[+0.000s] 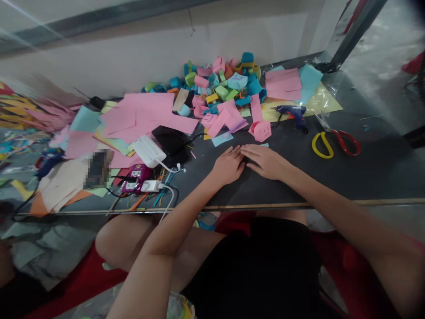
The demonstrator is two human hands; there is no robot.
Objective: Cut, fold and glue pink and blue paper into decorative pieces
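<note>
My left hand (229, 165) lies palm down on the dark table (279, 192), fingers stretched out and holding nothing. Beside it my right hand (263, 161) is flat too, its fingertips touching or overlapping those of the left. Just beyond the hands sit a folded pink paper piece (260, 130) and a small light-blue paper scrap (223, 139). To the right, a blue glue gun (292, 113) rests on yellow paper (323, 101). Scissors (336, 136) with one yellow and one red handle lie open near it.
A heap of folded coloured paper pieces (222, 84) stands against the wall. Pink sheets (146, 108), a white power adapter (148, 150), a black phone-like slab (171, 146) and a purple power strip (137, 177) with cables occupy the left. More pink sheets (283, 84) lie at back right.
</note>
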